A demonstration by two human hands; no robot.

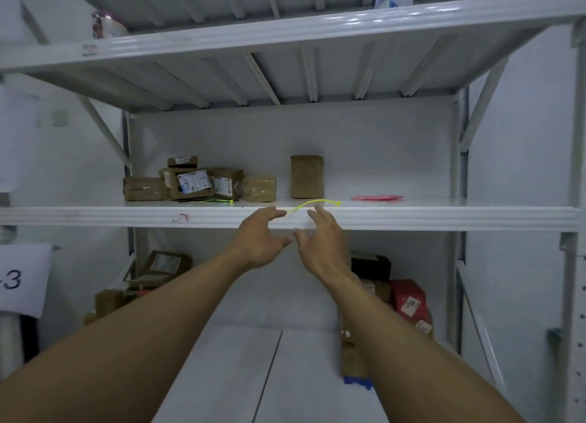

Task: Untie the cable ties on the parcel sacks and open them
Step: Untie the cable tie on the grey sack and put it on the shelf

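Head view: a yellow cable tie (312,204) lies lengthwise along the middle shelf's front edge (412,218). The left hand (260,243) seems to pinch its left end; the right hand (320,241), fingers spread and empty, sits just below its middle. No sack shows.
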